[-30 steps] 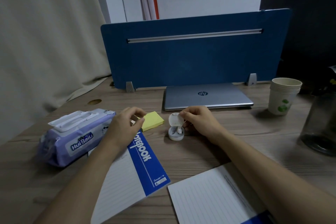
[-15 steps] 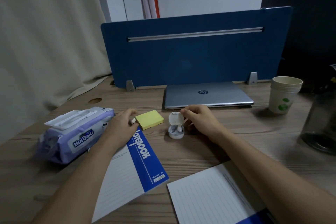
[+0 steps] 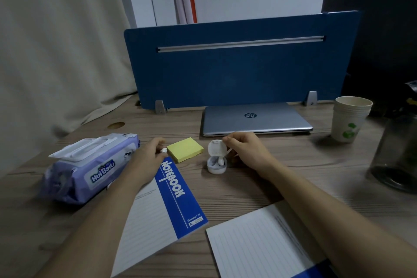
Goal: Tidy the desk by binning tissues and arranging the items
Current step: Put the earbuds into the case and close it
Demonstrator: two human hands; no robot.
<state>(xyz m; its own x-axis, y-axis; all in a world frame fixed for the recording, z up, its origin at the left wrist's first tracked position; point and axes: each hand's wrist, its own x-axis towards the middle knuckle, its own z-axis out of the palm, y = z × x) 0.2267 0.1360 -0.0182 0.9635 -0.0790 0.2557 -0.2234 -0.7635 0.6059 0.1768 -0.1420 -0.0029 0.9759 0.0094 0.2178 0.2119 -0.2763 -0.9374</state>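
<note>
left hand (image 3: pixel 146 160) fingers pinch earbud (image 3: pixel 164 150) | right hand (image 3: pixel 246 149) holds earbud case (image 3: pixel 216 158) lid | sticky notes (image 3: pixel 185 149) between

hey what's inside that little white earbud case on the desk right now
The open earbud case shows one white earbud seated on its right side. The other slot looks empty, though it is dim. The left hand pinches a small white piece, likely the second bud.

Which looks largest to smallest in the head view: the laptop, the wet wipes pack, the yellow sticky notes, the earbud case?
1. laptop
2. wet wipes pack, nearer the camera, so unsure against the laptop
3. yellow sticky notes
4. earbud case
</note>
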